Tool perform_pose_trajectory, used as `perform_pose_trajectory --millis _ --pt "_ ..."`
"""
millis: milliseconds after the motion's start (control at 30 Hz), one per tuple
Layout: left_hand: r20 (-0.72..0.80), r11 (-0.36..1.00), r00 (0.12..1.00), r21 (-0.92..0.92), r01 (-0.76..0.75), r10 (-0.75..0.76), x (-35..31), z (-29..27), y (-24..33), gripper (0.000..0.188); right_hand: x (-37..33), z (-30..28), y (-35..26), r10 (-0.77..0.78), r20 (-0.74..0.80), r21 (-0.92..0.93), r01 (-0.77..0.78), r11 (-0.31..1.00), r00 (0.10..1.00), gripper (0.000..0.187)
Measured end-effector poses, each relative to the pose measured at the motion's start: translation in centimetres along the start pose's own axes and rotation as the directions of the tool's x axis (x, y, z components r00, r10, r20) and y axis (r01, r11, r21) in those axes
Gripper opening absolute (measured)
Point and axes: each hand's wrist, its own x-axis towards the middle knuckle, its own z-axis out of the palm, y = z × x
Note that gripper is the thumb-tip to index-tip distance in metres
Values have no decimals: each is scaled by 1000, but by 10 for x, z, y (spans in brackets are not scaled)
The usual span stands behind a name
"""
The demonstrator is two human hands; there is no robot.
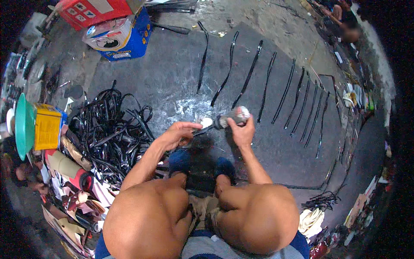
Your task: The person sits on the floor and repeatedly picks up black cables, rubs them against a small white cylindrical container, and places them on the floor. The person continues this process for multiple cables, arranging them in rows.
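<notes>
I squat over a dark mat (172, 73) on the ground. My right hand (242, 131) is closed on the handle of a brush (230, 117) with a pale, glue-caked head. My left hand (179, 133) pinches one end of a thin black strip (202, 129) that lies just under the brush. Several long black strips (284, 93) lie side by side in a row across the mat beyond my hands. A tangled heap of black straps (110, 134) sits to my left.
A blue and white carton (123, 36) and a red box (92, 11) stand at the back left. A yellow tin (47, 125) under a green dish (23, 125), cardboard tubes and scraps crowd the left edge. Another person sits at the far right.
</notes>
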Motion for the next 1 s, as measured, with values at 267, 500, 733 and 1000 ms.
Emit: perform_pose_trajectory --millis 267,500,733,1000 --pt "-339 755 938 633 169 74 77 -19 4 10 5 -10 -24 -29 122 220 1 976 992 57" --pt "-274 387 909 911 141 315 95 -16 8 22 -13 38 -26 -441 298 -80 482 873 847 63" --pt "236 216 662 823 -526 712 56 28 5 67 -15 36 -7 -353 417 45 369 928 838 66" --pt "185 232 711 865 -446 678 62 29 -2 51 18 73 50 286 455 185 -404 896 843 34"
